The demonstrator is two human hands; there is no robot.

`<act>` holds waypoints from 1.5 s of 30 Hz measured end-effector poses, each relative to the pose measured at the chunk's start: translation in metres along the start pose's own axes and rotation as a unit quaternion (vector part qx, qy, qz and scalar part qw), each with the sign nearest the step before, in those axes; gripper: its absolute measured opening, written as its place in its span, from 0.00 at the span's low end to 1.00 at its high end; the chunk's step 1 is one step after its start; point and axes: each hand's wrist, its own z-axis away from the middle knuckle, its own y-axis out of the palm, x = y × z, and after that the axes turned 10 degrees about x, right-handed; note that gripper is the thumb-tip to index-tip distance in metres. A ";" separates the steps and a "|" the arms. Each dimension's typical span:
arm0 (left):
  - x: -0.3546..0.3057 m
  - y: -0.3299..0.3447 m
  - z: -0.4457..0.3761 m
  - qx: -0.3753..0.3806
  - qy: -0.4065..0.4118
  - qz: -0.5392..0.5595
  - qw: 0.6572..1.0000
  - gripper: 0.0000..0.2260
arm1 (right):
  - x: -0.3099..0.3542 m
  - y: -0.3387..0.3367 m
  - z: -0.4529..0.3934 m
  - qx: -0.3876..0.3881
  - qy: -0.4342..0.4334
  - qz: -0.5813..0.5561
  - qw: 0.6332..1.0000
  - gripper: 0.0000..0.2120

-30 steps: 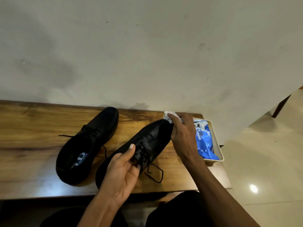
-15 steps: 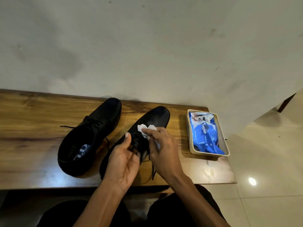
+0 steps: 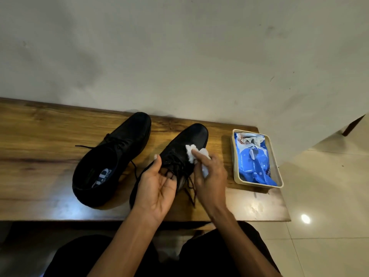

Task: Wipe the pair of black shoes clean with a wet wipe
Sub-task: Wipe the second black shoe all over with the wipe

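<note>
Wooden bench [image 3: 40, 136] edge is running near me; my left hand [image 3: 157, 186] is gripping the laced black leather shoe [image 3: 185, 148], my right hand [image 3: 209, 174] is pinching a crumpled white wet wipe [image 3: 192, 154] against its matte upper.

My left hand [image 3: 157, 186] grips the right shoe [image 3: 179, 154] at its laces on the table [image 3: 40, 156]; my right hand [image 3: 209, 174] presses a wet wipe [image 3: 192, 153] onto its upper. The other shoe [image 3: 111, 158] sits left.

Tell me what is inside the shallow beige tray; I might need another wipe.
The shallow beige tray holds a blue wet-wipe pack, white tissue bunched at its far end. Anything beneath the pack is covered.
</note>
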 end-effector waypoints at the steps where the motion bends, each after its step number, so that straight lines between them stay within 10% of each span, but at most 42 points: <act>1: 0.000 0.000 -0.001 0.002 0.002 0.002 1.000 0.20 | 0.007 0.003 0.007 0.009 0.004 -0.030 0.999 0.18; 18: 0.007 -0.007 -0.004 -0.014 0.009 -0.032 0.999 0.18 | 0.035 -0.002 -0.026 0.217 -0.199 0.066 0.953 0.17; 23: 0.004 -0.003 -0.009 -0.042 0.002 -0.027 0.999 0.22 | 0.010 -0.012 -0.063 0.261 -0.131 0.054 0.955 0.16; 30: 0.002 -0.004 -0.019 -0.073 0.014 0.007 0.997 0.24 | -0.028 -0.005 -0.100 0.138 -0.094 0.230 0.959 0.18; 39: 0.002 0.005 -0.015 -0.065 0.027 0.023 0.997 0.19 | -0.005 0.004 -0.071 0.192 -0.084 0.091 0.974 0.11; 45: 0.004 -0.001 -0.010 -0.039 0.001 -0.158 0.987 0.14 | -0.032 0.008 -0.108 0.109 -0.087 0.163 0.977 0.11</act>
